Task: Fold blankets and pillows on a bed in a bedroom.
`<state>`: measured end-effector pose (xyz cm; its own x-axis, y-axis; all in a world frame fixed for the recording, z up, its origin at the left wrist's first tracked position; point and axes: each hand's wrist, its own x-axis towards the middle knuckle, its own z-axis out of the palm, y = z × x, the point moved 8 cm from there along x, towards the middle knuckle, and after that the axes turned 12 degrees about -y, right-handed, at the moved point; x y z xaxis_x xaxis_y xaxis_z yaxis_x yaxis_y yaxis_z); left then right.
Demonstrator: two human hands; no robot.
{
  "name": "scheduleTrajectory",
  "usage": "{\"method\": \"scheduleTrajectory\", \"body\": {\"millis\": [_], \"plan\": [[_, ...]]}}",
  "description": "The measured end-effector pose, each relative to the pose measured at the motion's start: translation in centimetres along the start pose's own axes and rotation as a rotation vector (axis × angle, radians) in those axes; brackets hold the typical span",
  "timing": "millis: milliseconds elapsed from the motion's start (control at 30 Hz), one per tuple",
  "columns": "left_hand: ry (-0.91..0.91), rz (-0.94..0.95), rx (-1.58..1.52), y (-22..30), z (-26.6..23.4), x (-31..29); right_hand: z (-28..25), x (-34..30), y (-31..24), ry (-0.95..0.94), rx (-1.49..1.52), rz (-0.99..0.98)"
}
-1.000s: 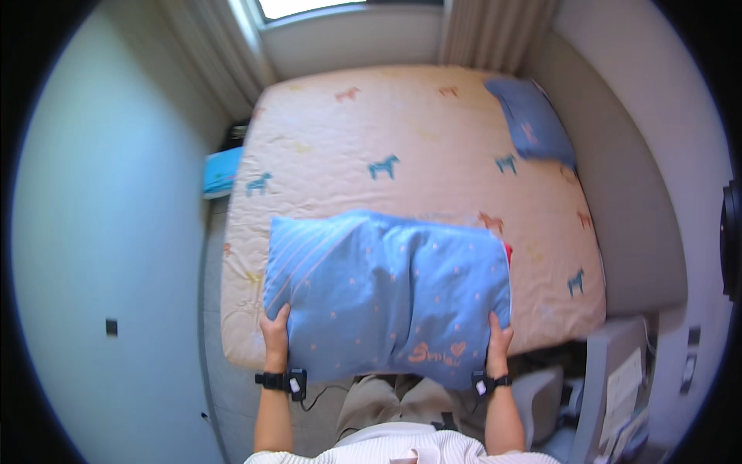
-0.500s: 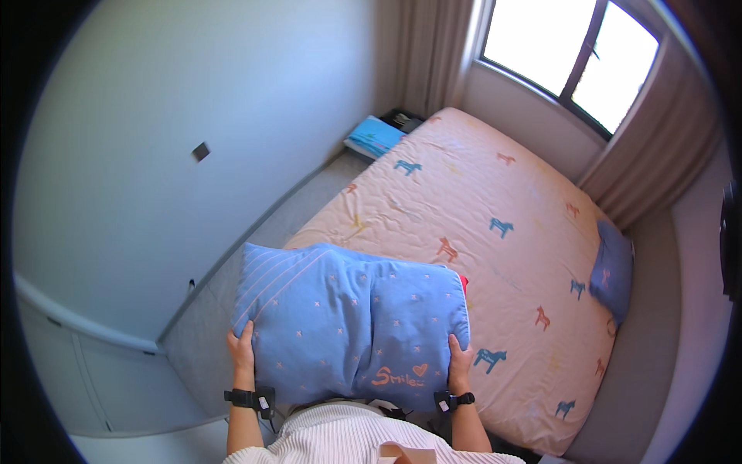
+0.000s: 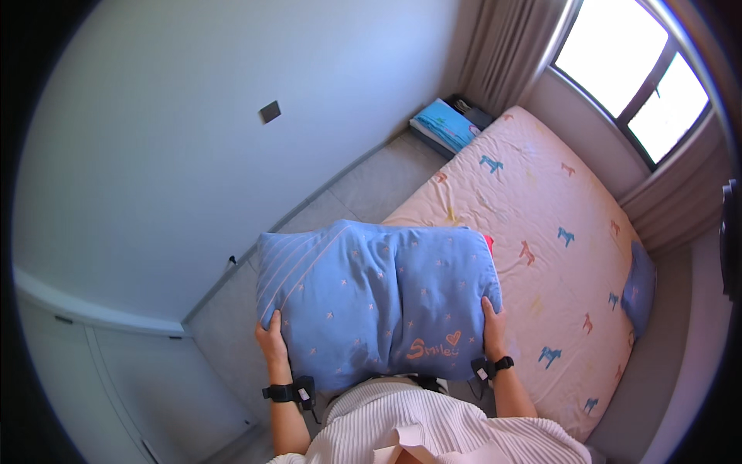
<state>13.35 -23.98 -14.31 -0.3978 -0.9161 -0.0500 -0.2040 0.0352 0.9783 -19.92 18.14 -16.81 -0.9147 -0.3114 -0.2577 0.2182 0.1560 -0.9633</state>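
A plump blue pillow [image 3: 332,309] with small plane prints, pale stripes at one corner and an orange heart is held level in front of my body. My left hand [image 3: 272,337] grips its left edge, thumb on top. On the opposite edge my right hand [image 3: 494,325] is closed the same way. The fingers beneath the pillow are hidden. A small bit of red [image 3: 489,243] peeks out at its far right corner. Past the pillow lies the bed [image 3: 518,193], covered in a peach sheet with blue and orange horses.
A second blue pillow [image 3: 640,288] rests at the bed's right end. Blue folded bedding [image 3: 447,124] sits low between bed and wall, beside dark items. Grey floor [image 3: 363,189] runs along the wall. White cabinet doors [image 3: 147,379] stand at lower left; curtains [image 3: 510,50] flank the window.
My view has turned left, so the bed and window appear farther right. Both hands still hold the pillow, which has shifted slightly right and up in the picture.
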Motion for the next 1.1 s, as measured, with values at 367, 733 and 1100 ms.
{"method": "scheduleTrajectory", "body": {"millis": [367,733,1100], "plan": [[-0.225,0.112,0.034,6.9,3.9,23.0,12.2,11.2,1.9,0.084,0.193,0.002],[-0.329,0.164,0.001,12.9,10.1,48.5,26.0,30.9,-4.3,0.231,0.148,-0.014],[-0.636,0.299,0.067,13.1,31.8,66.2,27.9,36.6,-8.4,0.671,-0.023,0.099]]}}
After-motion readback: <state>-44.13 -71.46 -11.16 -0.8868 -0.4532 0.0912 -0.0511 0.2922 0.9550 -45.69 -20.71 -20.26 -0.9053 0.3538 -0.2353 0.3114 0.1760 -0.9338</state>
